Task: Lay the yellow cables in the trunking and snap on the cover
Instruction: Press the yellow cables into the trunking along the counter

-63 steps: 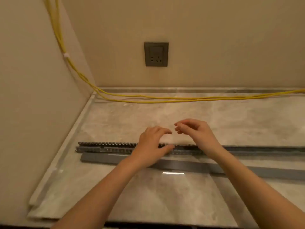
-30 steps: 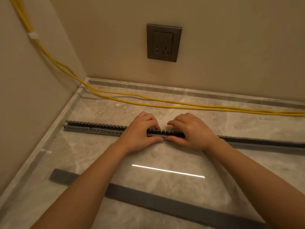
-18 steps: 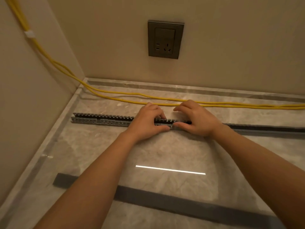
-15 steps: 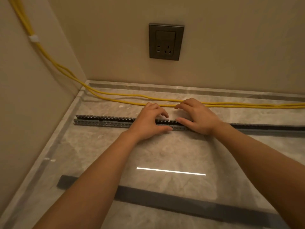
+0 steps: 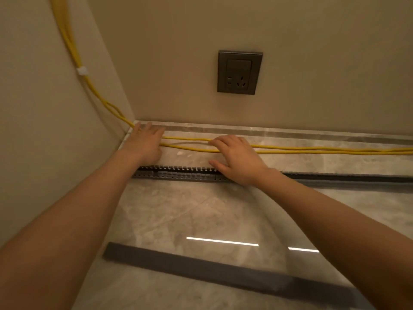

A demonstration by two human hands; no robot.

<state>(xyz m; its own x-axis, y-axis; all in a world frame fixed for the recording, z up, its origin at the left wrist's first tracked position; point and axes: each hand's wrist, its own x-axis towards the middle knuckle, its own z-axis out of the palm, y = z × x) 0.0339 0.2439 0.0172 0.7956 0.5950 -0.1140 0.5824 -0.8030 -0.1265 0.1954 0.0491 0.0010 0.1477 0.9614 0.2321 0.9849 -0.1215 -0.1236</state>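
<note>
L wall: the yellow cables drop down it, held by a white clip, then bend at the corner and run along the floor near the back wall.

Left hand is at that corner, palm down, fingers straight and spread, laid flat over the cables where they meet the floor; nothing pinched.

Just nearer the person lies the trunking: a grey slotted channel, parallel w/ the cables and apart from them, w/ nothing inside on the part that shows. Its L end is hidden under the left forearm. Closer still, well apart from it, the cover lies flat on the floor as a dark strip, slanting down to the R.

Right hand sits btwn cables and trunking: fingers bent over both cables, thumb stuck out sideways just beside the trunking's far edge, wrist over the channel. Can't tell if the fingers hook the cables or only rest on them.

Above it, a dark socket on the back wall. Cables and trunking both run off the R edge.
</note>
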